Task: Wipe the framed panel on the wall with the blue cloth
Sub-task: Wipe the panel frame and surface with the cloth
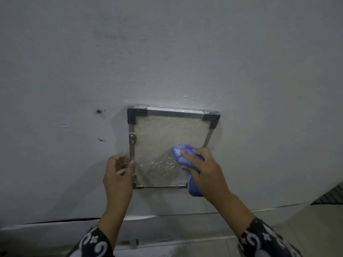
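Note:
A small framed panel [167, 134] with a metal frame, black top corners and a rough cream face hangs low on the grey wall. My right hand [204, 169] grips a bunched blue cloth [181, 154] and holds it against the panel's lower right part; the cloth's tail hangs below the frame. My left hand [118, 175] holds the frame's left edge, thumb on the front of the metal strip and fingers curled behind it. A shiny rough patch shows on the panel's lower middle.
The grey wall [167, 52] has a small dark hole [98, 111] and a scuff left of the panel. The wall meets a light tiled floor [306, 229] below. A dark grille shows at the right edge [332, 196].

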